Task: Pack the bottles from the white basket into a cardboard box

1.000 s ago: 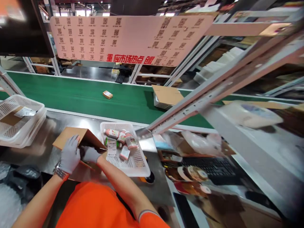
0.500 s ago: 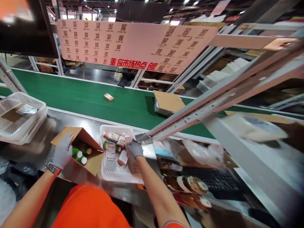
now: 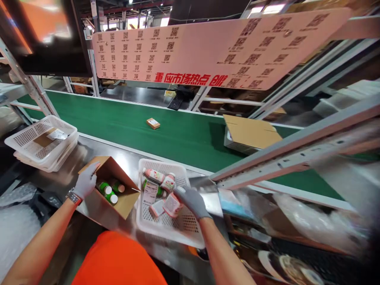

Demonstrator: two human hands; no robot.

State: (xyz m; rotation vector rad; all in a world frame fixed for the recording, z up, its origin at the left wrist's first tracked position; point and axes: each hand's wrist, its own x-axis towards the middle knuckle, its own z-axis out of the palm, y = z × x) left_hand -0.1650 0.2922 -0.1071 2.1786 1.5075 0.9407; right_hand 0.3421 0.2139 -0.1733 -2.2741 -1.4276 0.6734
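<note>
My left hand (image 3: 86,183), in a grey glove, grips the left side of an open cardboard box (image 3: 126,204) that is tilted on the metal bench. Inside the box lie several green bottles (image 3: 108,190) with white caps. My right hand (image 3: 191,201), also gloved, is over a white perforated basket (image 3: 169,231), with its fingers on a pink-and-white pack (image 3: 172,205). A similar pack (image 3: 157,208) sits beside it. Pink bottles (image 3: 154,174), a green bottle and a white printed slip (image 3: 150,192) are also in the basket.
Stacked white baskets (image 3: 44,138) stand at the left. Behind the bench (image 3: 118,146) runs a green conveyor (image 3: 184,136) with a small box (image 3: 153,123) and a larger carton (image 3: 252,132). A metal post (image 3: 297,146) slants across the right side.
The camera view has shifted, so the scene sits further right. In the basket, my right hand has come nearer the front, and the pack at its fingers now lies beside the other pack.
</note>
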